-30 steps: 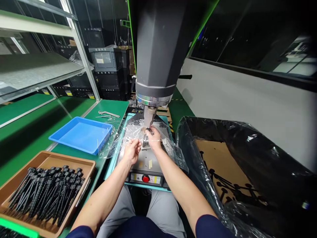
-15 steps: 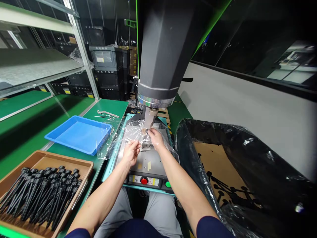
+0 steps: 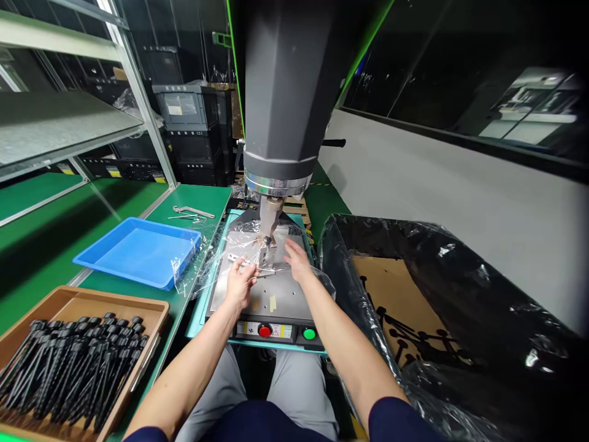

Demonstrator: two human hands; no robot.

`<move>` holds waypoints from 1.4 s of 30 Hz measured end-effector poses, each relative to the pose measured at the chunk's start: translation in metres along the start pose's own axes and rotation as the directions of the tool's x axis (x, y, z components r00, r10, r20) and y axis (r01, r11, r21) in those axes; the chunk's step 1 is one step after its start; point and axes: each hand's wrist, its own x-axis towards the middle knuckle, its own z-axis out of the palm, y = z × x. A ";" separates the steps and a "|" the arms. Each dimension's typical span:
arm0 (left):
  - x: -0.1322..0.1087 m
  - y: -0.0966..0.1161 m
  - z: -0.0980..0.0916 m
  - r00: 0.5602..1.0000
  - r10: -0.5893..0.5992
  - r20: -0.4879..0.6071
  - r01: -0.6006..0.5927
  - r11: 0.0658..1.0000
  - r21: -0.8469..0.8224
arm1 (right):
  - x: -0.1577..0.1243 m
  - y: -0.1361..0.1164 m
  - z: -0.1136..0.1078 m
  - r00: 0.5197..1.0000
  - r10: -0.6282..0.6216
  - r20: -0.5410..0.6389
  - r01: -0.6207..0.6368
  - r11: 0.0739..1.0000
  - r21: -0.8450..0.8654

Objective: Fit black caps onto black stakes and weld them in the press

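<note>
Film (image 3: 246, 245) pinched in my left hand (image 3: 241, 283), likely for tautness by the metal tool (image 3: 269, 213); my right hand (image 3: 297, 260), fingers apart, holds nothing.

The right hand (image 3: 298, 263) has let go of the dark piece (image 3: 267, 241) under the machine's horn (image 3: 269, 213) and drawn back toward the right edge of the metal plate (image 3: 288, 307), its fingers now spread apart. The dark piece, covered by those fingertips earlier, now shows uncovered beneath the horn's tip.
</note>
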 end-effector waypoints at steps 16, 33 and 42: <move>0.018 -0.005 0.002 0.996 0.077 -0.055 -0.076 0.997 0.015 | 0.034 0.007 -0.006 0.992 -0.083 0.095 0.112 0.924 -0.366; -0.009 0.049 0.014 0.857 0.495 0.143 -0.497 0.724 0.478 | -0.052 0.027 -0.022 0.860 -0.299 0.414 0.509 0.558 -0.655; 0.062 0.057 0.047 0.808 0.210 0.550 -0.573 0.495 0.653 | -0.058 0.031 -0.037 0.849 -0.363 0.385 0.528 0.535 -0.659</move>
